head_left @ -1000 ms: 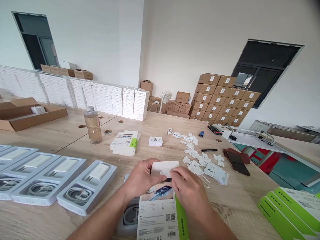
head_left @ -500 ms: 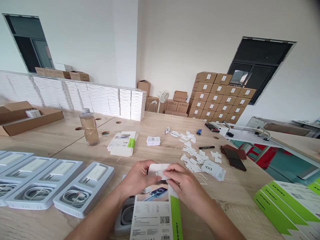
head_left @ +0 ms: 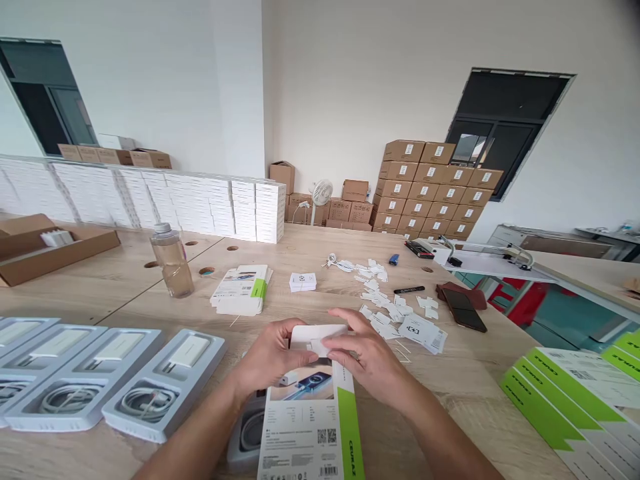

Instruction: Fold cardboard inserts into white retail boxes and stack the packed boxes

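Observation:
A white-and-green charger box lies in front of me, its printed back facing up. My left hand grips the upper left of the box, thumb across the opening at its far end. My right hand pinches a small white paper tab at that opening, with its index finger raised beside the lid flap. A grey tray with a dark coil in it is partly hidden under the box. Left of my arm, several grey trays hold white charger plugs and coiled cables.
Flat printed boxes, a card stack and a bottle stand beyond my hands. Paper scraps, a black pen and a phone lie to the right. Green-and-white boxes are stacked at the right edge.
My right index finger has lifted and stretched out from the tab, while thumb and other fingers stay on it. The view has shifted slightly to the right.

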A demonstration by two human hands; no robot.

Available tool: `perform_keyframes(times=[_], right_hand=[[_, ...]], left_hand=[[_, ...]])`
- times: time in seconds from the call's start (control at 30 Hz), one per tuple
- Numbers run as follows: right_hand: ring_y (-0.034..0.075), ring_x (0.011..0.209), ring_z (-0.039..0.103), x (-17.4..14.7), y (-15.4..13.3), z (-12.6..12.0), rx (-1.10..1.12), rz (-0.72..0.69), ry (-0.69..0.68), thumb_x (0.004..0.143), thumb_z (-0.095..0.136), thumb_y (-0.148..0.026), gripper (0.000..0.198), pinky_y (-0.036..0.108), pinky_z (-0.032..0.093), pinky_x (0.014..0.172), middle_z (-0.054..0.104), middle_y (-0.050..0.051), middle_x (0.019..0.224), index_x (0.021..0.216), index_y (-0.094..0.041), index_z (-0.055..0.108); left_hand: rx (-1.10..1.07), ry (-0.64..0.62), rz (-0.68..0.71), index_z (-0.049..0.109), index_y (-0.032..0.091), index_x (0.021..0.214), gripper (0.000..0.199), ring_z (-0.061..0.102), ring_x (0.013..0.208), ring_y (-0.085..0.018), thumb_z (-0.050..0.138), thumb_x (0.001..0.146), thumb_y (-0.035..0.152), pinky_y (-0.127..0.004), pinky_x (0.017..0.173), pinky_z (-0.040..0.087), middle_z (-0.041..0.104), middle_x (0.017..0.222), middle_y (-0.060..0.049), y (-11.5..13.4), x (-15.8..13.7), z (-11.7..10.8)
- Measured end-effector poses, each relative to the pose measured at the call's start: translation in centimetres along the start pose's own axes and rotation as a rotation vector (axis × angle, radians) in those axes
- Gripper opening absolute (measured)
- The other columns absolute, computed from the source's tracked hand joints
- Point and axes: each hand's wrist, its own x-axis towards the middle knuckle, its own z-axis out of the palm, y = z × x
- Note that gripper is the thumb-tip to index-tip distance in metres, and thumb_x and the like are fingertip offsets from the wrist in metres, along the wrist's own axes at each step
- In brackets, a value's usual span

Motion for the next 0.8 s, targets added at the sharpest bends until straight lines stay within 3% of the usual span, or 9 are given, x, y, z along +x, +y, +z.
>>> perform_keyframes(times=[0.13, 0.27, 0.37, 0.43, 0.5, 0.6, 0.8], right_hand=[[0.019, 0.113, 0.057, -0.1, 0.2, -0.6, 0.12, 0.004, -0.052, 0.092, 0.052, -0.022, 0.021, 0.033, 0.05, 0.092, 0.053, 0.005, 0.131, 0.103, -0.027, 0.069], [0.017, 0.109, 0.059, 0.0, 0.2, -0.7, 0.192, 0.013, -0.052, 0.091, 0.052, -0.022, 0.02, 0.031, 0.05, 0.091, 0.057, 0.004, 0.126, 0.1, -0.028, 0.069], [0.019, 0.108, 0.06, 0.2, 0.1, -0.2, 0.213, 0.046, -0.012, 0.087, 0.058, -0.021, 0.015, 0.031, 0.051, 0.087, 0.059, 0.005, 0.122, 0.094, -0.027, 0.07], [0.02, 0.106, 0.06, 0.3, 0.1, 0.2, 0.241, 0.095, 0.033, 0.083, 0.062, -0.019, 0.015, 0.032, 0.05, 0.087, 0.061, 0.004, 0.118, 0.094, -0.026, 0.068], [0.02, 0.101, 0.062, 0.3, 0.0, 0.5, 0.296, 0.198, 0.078, 0.078, 0.066, -0.02, 0.027, 0.032, 0.051, 0.084, 0.063, 0.004, 0.114, 0.104, -0.026, 0.064], [0.019, 0.084, 0.065, 0.3, 0.1, 0.7, 0.426, 0.371, 0.083, 0.077, 0.068, -0.028, 0.043, 0.029, 0.054, 0.069, 0.068, 0.003, 0.102, 0.118, -0.026, 0.057], [0.016, 0.069, 0.06, 0.2, 0.2, 0.8, 0.484, 0.41, 0.081, 0.077, 0.068, -0.036, 0.031, 0.024, 0.049, 0.059, 0.066, 0.0, 0.08, 0.106, -0.023, 0.064]], left_hand=[[0.013, -0.008, -0.011, 0.063, 0.013, 0.092, 0.034, 0.056, 0.069, -0.013, 0.078, 0.066, 0.03, -0.023, 0.063, 0.045, 0.062, 0.078, -0.001, 0.2, -0.1, -0.1], [0.039, -0.007, 0.04, 0.065, 0.014, 0.085, 0.025, 0.054, 0.066, -0.011, 0.066, 0.078, 0.038, -0.022, 0.06, 0.041, 0.06, 0.072, 0.0, 0.7, -0.3, -0.1], [0.02, -0.005, 0.027, 0.065, 0.014, 0.086, 0.028, 0.055, 0.067, -0.012, 0.067, 0.077, 0.04, -0.022, 0.061, 0.042, 0.061, 0.073, 0.0, 0.8, -0.3, 0.0], [-0.004, -0.003, -0.003, 0.064, 0.014, 0.088, 0.03, 0.056, 0.068, -0.013, 0.072, 0.072, 0.038, -0.023, 0.062, 0.043, 0.062, 0.075, -0.001, 0.8, -0.3, 0.1], [-0.002, 0.013, -0.017, 0.063, 0.014, 0.087, 0.03, 0.055, 0.065, -0.012, 0.074, 0.07, 0.035, -0.022, 0.059, 0.043, 0.06, 0.072, 0.0, 0.8, -0.3, 0.1], [0.037, 0.044, -0.002, 0.062, 0.014, 0.086, 0.024, 0.055, 0.065, -0.011, 0.072, 0.073, 0.032, -0.021, 0.059, 0.042, 0.06, 0.073, 0.0, 0.8, -0.4, 0.2], [0.144, 0.102, 0.065, 0.06, 0.017, 0.099, 0.029, 0.054, 0.063, -0.011, 0.069, 0.074, 0.028, -0.021, 0.054, 0.042, 0.059, 0.076, 0.0, 1.0, -0.6, 0.3]])
